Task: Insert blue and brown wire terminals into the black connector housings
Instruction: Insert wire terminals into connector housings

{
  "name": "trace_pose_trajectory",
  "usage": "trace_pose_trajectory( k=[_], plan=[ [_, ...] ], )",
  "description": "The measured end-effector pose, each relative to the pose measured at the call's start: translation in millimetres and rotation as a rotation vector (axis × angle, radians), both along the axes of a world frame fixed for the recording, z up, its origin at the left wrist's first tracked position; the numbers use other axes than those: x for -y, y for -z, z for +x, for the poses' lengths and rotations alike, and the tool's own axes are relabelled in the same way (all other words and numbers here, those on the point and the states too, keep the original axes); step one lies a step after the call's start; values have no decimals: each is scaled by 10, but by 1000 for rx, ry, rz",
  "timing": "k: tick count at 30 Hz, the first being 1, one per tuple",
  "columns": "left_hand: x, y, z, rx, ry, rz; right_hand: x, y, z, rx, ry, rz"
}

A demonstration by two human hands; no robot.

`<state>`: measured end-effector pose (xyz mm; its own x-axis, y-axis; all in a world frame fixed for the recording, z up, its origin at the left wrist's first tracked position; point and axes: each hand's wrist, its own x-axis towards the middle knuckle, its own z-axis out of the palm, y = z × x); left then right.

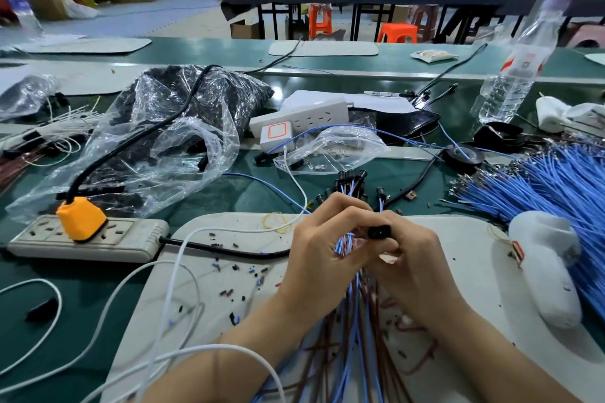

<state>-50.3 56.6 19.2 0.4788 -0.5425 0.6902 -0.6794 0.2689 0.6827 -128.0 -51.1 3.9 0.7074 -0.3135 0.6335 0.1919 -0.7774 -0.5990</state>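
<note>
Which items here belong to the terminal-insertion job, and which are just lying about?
Job: left hand, right hand, black connector housing, blue and brown wires, blue wire pile, clear bag of black parts.
Lying about: water bottle, grey power strip, orange plug, white power strip, black tape roll.

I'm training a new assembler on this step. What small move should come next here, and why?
Probably push a wire end into the black housing pinched by the right hand: it sits right against the blue and brown wires gripped by the left hand.
</note>
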Motion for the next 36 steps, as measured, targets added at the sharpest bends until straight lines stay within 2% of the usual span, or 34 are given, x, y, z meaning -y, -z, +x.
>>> trace_pose_trajectory(
  k=[3, 6, 10, 14, 23, 27, 31, 36],
  plan=[
    [5, -10, 22, 31, -64, -4, -8, -45, -35, 68, -73, 63],
    [10, 0, 42, 95, -145, -28, -18, -59, -46, 95, -54, 97],
    [19, 29, 32, 26, -65, -41, -36, -49, -41, 85, -9, 82],
    [20, 41, 44, 54, -4, -25, -65, -67, -63, 123, 6, 56],
    [25, 73, 66, -13, 44, -89, -86, -72, -75, 177, 101, -5],
    [43, 96, 82, -100, 73, -127, -98, -79, -65, 190, 158, -10],
    [60, 110, 71, -71, 40, -121, -94, -88, -50, 192, 217, -101],
    [67, 141, 84, -140, 61, -126, -83, -63, -53, 203, 171, -27]
  ],
)
